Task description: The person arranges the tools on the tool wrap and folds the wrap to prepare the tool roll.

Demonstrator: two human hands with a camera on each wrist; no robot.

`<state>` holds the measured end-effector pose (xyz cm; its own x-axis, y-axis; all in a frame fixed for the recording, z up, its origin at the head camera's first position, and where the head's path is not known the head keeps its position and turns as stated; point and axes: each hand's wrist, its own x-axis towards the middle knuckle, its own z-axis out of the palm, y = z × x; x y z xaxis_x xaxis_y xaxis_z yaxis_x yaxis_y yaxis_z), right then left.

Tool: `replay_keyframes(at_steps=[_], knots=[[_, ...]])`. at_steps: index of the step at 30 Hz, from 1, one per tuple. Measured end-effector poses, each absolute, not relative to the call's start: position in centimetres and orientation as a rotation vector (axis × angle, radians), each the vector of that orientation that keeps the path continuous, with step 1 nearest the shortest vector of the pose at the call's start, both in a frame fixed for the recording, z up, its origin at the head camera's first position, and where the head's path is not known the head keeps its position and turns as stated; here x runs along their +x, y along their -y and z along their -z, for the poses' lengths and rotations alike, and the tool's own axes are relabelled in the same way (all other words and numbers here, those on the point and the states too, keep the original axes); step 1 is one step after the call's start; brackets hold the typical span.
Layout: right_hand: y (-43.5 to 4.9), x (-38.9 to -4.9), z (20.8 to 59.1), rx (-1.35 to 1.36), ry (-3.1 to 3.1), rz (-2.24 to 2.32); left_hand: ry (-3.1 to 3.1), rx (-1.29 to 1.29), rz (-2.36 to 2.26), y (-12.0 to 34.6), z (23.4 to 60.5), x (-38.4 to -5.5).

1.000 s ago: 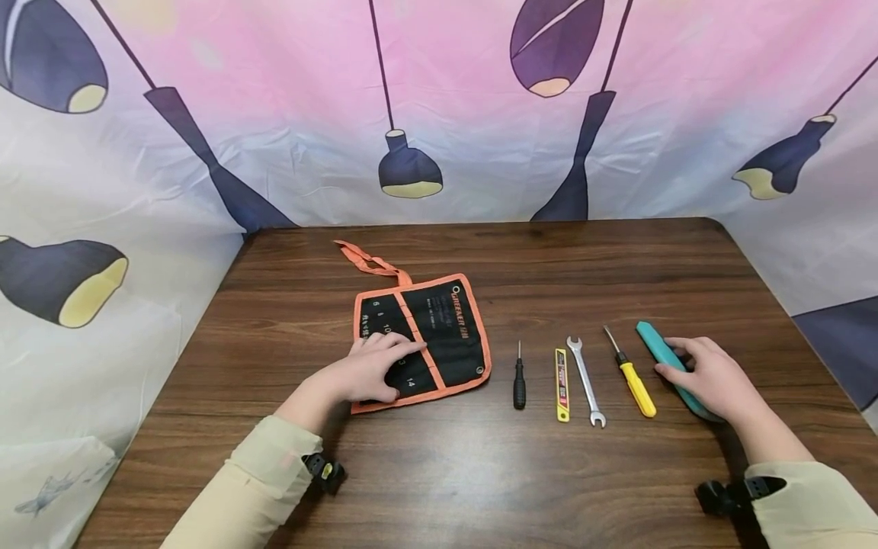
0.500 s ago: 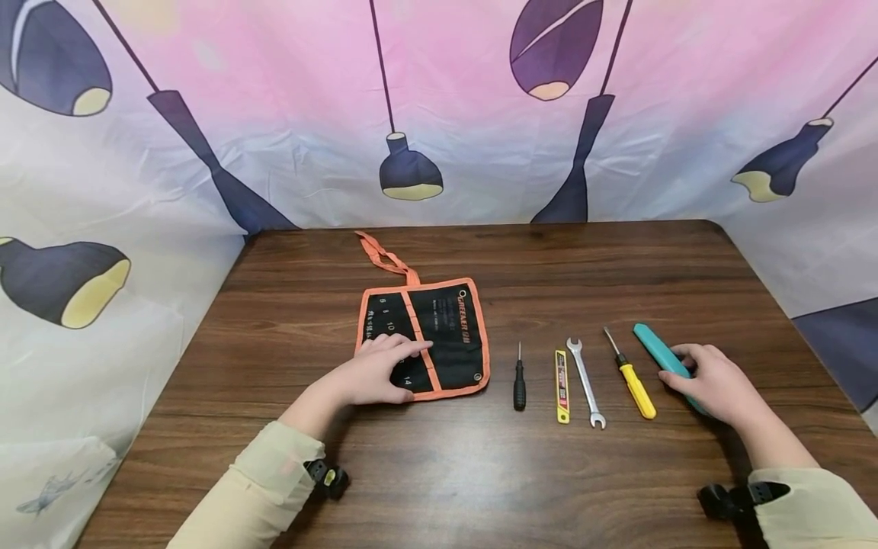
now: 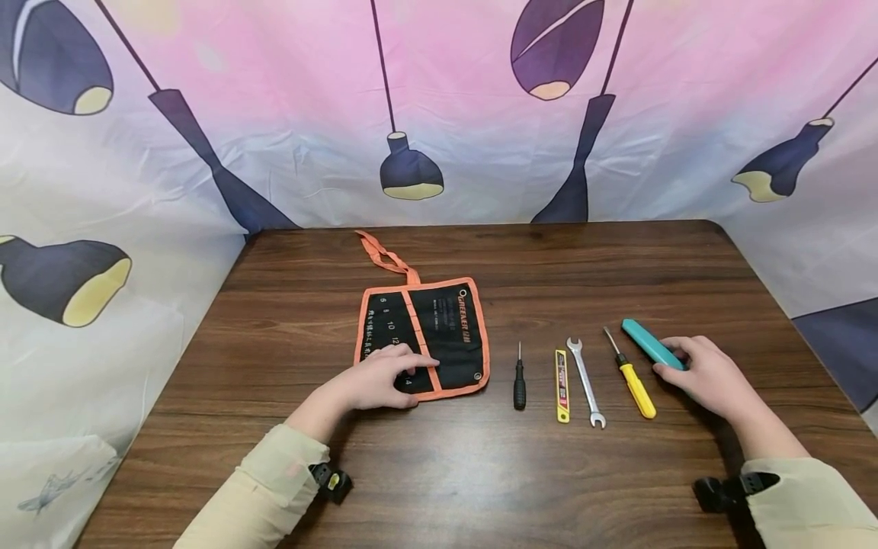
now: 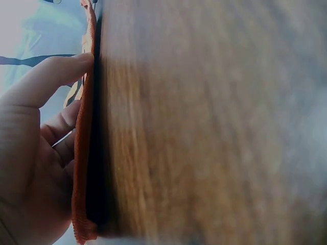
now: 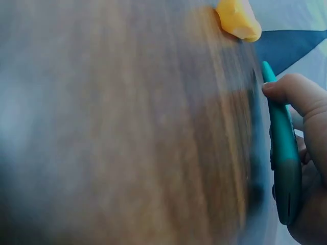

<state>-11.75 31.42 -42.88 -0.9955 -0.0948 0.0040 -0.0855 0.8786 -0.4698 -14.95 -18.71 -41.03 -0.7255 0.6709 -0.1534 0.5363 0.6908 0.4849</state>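
A black tool pouch with orange edging and printed numbers lies flat on the table, left of middle. My left hand rests on its lower left part, fingers loosely spread over the cloth. In the left wrist view the thumb touches the pouch near its orange edge. On the right, my right hand grips a slim teal utility knife between thumb and fingers, its far end pointing forward and left. The right wrist view has the knife edge-on, held just over the table; the palm hides part of it.
Between the hands lie a small black screwdriver, a flat yellow strip with a red label, an open-end wrench and a yellow-handled screwdriver. The pouch's orange tie trails toward the table's back edge, where a printed cloth hangs.
The pouch has shifted slightly right and turned a little, my left hand going with it and then sliding nearer its lower edge. My right hand has moved the knife's far end left.
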Motion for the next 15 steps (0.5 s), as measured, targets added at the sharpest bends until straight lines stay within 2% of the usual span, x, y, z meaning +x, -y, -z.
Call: replay_keyframes(at_steps=[15], knots=[[-27.6,-14.2,41.7,-0.331,-3.033,0.765,-2.584,0.942,-0.612,18.2,41.0,-14.7]])
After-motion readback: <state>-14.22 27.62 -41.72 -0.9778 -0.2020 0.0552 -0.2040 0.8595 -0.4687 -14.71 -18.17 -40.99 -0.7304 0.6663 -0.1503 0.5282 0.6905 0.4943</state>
